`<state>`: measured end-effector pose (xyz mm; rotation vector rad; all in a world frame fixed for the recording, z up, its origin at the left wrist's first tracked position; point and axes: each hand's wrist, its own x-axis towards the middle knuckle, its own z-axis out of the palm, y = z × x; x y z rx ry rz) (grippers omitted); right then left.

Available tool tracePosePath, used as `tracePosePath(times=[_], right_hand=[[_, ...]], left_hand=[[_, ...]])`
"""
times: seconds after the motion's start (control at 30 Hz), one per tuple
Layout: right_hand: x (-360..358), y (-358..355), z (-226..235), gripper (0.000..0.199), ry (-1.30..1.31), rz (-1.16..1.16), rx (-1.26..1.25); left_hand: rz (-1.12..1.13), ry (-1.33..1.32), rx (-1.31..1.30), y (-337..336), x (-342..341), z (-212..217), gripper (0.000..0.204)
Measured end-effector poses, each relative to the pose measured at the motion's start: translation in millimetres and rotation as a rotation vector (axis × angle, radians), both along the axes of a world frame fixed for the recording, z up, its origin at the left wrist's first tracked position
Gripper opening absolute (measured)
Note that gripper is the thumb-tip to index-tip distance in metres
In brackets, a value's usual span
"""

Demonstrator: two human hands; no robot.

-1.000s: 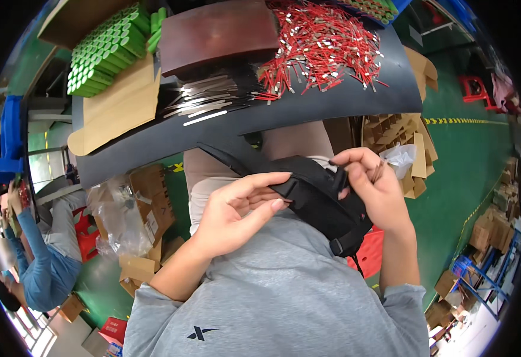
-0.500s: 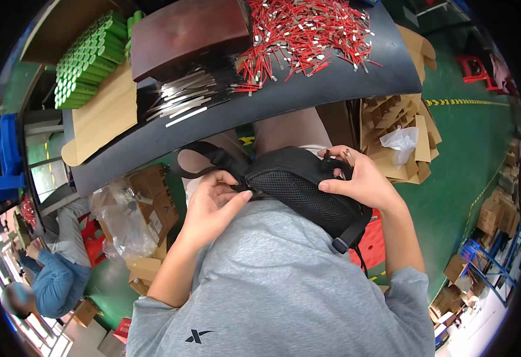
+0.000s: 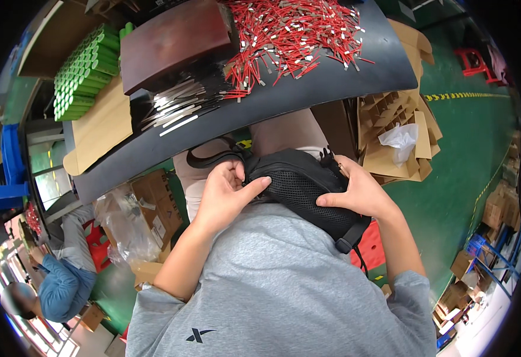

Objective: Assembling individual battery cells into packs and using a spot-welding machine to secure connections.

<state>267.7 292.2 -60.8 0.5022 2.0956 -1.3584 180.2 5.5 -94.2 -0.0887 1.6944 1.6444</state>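
A black waist bag [image 3: 296, 185] with a mesh panel rests on my lap, against my grey shirt. My left hand [image 3: 228, 195] grips its left end, fingers curled behind it and the thumb lying along the front edge. Beside those fingers, a wide black strap [image 3: 210, 159] loops over my thigh. At the right end, my right hand [image 3: 360, 189] is closed around the bag, thumb on the mesh and the fingers partly hidden behind it. A black buckle [image 3: 345, 245] hangs from the lower right corner.
Ahead, a dark table [image 3: 308, 89] carries a heap of red wire pieces [image 3: 296, 38], a dark red box [image 3: 174, 44], metal strips [image 3: 180, 104] and green cylinders [image 3: 85, 77]. Opened cardboard [image 3: 418, 163] stands right of my knees. A co-worker [image 3: 64, 285] sits at left.
My left thumb has moved right, onto the bag's front edge. My right fingers have slid further behind the bag's right end. The table appears slightly shifted as the view moved.
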Motion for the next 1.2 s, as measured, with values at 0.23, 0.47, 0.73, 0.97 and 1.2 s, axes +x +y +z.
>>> tracePosePath(times=[0.23, 0.47, 0.73, 0.97, 1.2], right_hand=[[-5, 8, 1, 0.127, -0.097, -0.045, -0.122], [8, 30, -20, 0.112, -0.207, -0.117, -0.438], [57, 64, -45, 0.099, -0.278, -0.258, -0.625], [113, 81, -67, 0.099, -0.401, -0.385, -0.764], [184, 87, -71, 0.089, -0.365, -0.661, -0.816]], left_hand=[[0.023, -0.02, 0.161, 18, -2, 5, 0.043], [-0.107, 0.048, 0.021, 34, -2, 15, 0.043], [-0.241, -0.109, 0.359, 55, -1, 11, 0.028], [-0.42, -0.249, 0.41, 59, 17, -8, 0.026], [-0.319, -0.16, 0.307, -17, -8, 8, 0.031]])
